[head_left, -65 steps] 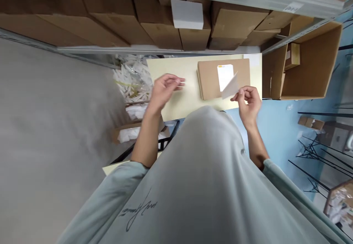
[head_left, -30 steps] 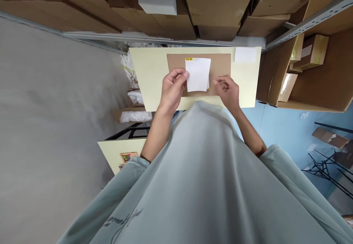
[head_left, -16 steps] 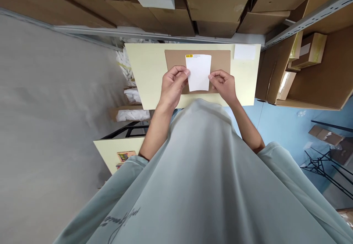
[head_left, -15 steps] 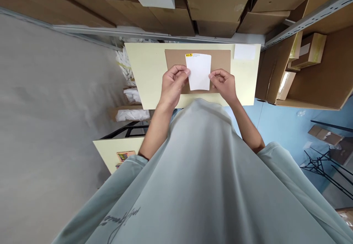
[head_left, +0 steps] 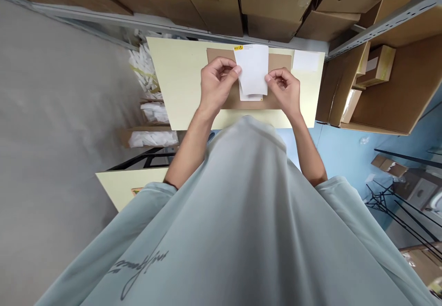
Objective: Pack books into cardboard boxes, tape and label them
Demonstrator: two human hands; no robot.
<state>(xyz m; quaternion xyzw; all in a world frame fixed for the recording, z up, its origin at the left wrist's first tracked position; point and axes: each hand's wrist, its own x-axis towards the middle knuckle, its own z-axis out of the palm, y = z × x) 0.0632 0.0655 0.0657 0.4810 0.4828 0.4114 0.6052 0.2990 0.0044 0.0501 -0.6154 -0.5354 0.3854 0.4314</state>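
Two hands, left hand point(head_left: 220, 85) and right hand point(head_left: 283, 89), pinch opposite edges of a white sheet point(head_left: 253, 68), held over a second white label point(head_left: 252, 97) on the cardboard box point(head_left: 283, 61); beneath lies the pale tabletop point(head_left: 183, 75).

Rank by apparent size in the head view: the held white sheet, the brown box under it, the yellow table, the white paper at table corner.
Yellow table
Brown box, partly covered
Held white sheet
Corner paper

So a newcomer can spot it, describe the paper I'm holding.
The pale yellow table bears a cardboard box. Over that, left hand and right hand hold a white sheet. It's the only sheet held, with yellow-and-black print at its far-left corner.
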